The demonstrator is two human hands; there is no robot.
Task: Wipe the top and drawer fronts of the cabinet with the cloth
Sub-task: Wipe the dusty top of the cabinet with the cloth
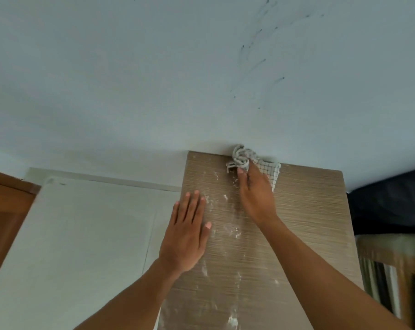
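- Nearest the camera, two bare forearms are reaching forward over the cabinet (308,210), whose wood-grain top is filling the lower middle of the view.
- White powdery smears (232,320) are lying scattered along that top, from the near edge up past the middle, mostly between the two arms.
- Low on the right, beside the cabinet, striped fabric (387,282) is showing, too blurred to identify.
- The left hand (187,236) is lying released and palm down on the top by its left edge, fingers straight and close together, grasping nothing.
- Left of the cabinet a pale flat surface (82,234) is stretching away; what it is I cannot tell. A brown wooden panel (4,210) is bordering it at the far left.
- Farther on, the right hand (256,194) is grasping the cloth (244,158), fingers curled around it and pressing it onto the top.
- The cloth, white with a thin dark check, is sitting bunched at the far edge of the cabinet top, right up against the wall (154,79). One crumpled end is sticking out past the fingertips and a flatter corner is spreading to the right of the hand.
- A dark object (389,203) is lying to the right of the cabinet's far corner.
- Behind everything the pale wall is rising, carrying dark specks and streaks (256,63) on its upper right.
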